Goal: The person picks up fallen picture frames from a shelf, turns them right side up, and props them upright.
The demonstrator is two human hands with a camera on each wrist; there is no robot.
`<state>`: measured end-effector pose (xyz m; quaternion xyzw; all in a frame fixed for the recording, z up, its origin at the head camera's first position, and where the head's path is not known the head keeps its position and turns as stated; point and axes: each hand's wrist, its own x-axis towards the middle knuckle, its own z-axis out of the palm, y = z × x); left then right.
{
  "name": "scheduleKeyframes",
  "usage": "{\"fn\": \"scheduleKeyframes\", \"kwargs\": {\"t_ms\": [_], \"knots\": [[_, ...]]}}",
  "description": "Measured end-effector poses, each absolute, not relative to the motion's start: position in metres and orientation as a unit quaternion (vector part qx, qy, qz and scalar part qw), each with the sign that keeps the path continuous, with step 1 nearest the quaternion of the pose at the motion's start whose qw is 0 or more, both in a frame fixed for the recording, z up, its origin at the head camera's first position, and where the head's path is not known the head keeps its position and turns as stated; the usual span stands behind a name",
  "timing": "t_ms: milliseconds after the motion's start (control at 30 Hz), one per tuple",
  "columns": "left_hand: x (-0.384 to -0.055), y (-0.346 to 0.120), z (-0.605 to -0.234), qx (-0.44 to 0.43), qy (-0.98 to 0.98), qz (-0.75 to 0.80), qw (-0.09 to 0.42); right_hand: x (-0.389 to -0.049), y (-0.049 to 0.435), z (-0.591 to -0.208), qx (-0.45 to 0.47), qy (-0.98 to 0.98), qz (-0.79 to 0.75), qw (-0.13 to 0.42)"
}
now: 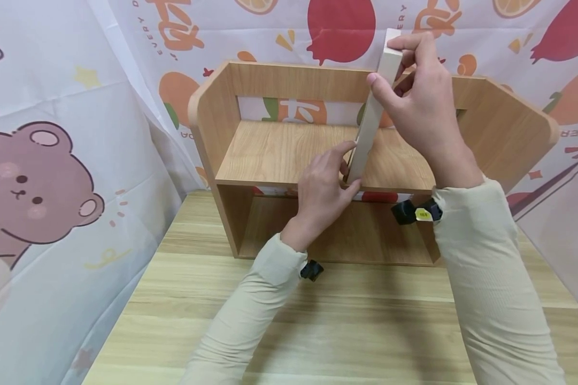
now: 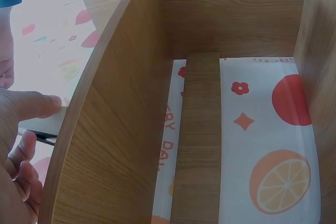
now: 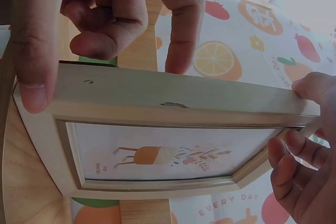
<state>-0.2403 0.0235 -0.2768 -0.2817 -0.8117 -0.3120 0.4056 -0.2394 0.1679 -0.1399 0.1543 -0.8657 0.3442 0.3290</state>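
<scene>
A cream picture frame stands nearly edge-on to me on the upper shelf of a small wooden shelf unit. My right hand grips its upper end, thumb on one face and fingers over the edge. Lower down, my left hand holds the near bottom end between thumb and fingers. In the right wrist view the frame shows its picture, an orange pot-like shape with leaves. The left hand appears there at the frame's other end. In the left wrist view, only a corner of the frame shows beneath the thumb.
The shelf unit sits on a wood-grain table. Its lower compartment lies below my left hand, and its side panel rises at the right. Fruit-printed cloth hangs behind, and a bear-printed cloth hangs at the left.
</scene>
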Motion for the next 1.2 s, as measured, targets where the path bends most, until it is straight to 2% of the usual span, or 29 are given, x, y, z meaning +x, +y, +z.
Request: {"fn": "scheduleKeyframes", "kwargs": {"t_ms": [367,1200], "knots": [[-0.242,0.032,-0.278,-0.280,-0.807,-0.305,0.422,-0.241,0.171,-0.143,0.160,-0.865,0.338,0.335],[-0.248,0.043,-0.277,-0.275,-0.811,-0.310,0.412,-0.244,0.175,-0.143,0.150,-0.865,0.355,0.322]]}}
